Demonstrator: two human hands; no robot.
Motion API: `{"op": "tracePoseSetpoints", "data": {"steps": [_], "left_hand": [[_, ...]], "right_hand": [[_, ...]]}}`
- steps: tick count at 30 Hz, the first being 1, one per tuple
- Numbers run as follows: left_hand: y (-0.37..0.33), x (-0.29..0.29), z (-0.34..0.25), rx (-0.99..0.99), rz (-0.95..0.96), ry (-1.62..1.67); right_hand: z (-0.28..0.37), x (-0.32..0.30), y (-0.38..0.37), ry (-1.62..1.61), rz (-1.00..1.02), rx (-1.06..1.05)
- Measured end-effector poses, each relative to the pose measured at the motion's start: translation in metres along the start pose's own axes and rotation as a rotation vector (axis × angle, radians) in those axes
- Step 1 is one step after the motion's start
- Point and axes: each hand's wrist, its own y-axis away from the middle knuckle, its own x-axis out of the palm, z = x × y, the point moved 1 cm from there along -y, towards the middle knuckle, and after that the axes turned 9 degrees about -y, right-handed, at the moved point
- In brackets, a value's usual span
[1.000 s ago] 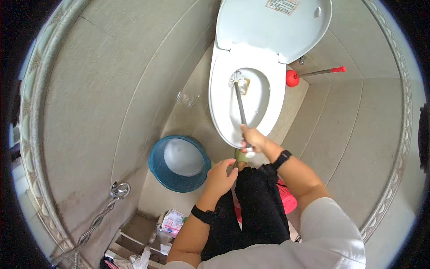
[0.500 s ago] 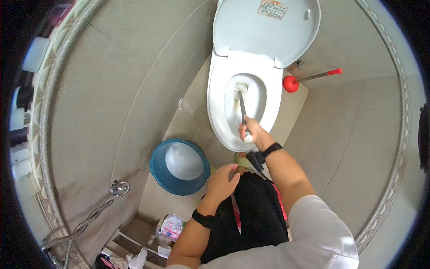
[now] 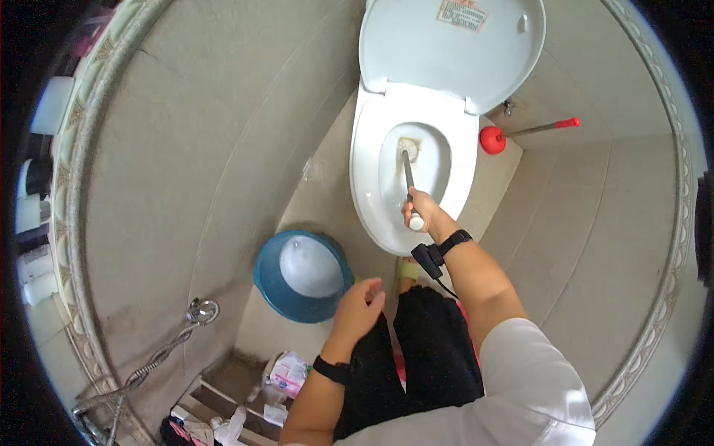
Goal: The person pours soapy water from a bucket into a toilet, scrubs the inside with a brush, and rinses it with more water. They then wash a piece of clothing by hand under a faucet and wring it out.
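My right hand is wrapped round the grey handle of a toilet brush, near its white end cap. The brush slants down into the bowl of a white toilet, its pale round head against the back part of the bowl, where brownish stains show. Above the bowl the lid stands raised. Over my left knee, beside the basin, hovers my left hand, with nothing in it and its thumb and fingers loosely apart.
A blue basin of sudsy water stands on the floor left of the toilet. To the toilet's right is a red plunger. A shower head with a hose is at the left wall, above a low rack holding cloths and a package.
The whole view has shifted slightly, so things appear farther right. My left hand has drawn back a little to the left. My right hand still grips the brush inside the bowl.
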Motion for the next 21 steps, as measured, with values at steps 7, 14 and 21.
{"op": "tracePoseSetpoints", "data": {"steps": [7, 14, 21], "left_hand": [[0.015, 0.000, 0.031, -0.039, -0.014, -0.018], [0.002, 0.000, 0.014, 0.013, -0.001, -0.050], [0.016, 0.008, 0.023, -0.031, 0.048, 0.003]], "right_hand": [[-0.035, 0.013, 0.060, 0.139, 0.017, 0.023], [-0.027, 0.012, 0.012, 0.008, -0.017, -0.040], [-0.074, -0.004, 0.067, 0.604, 0.010, -0.095]]}}
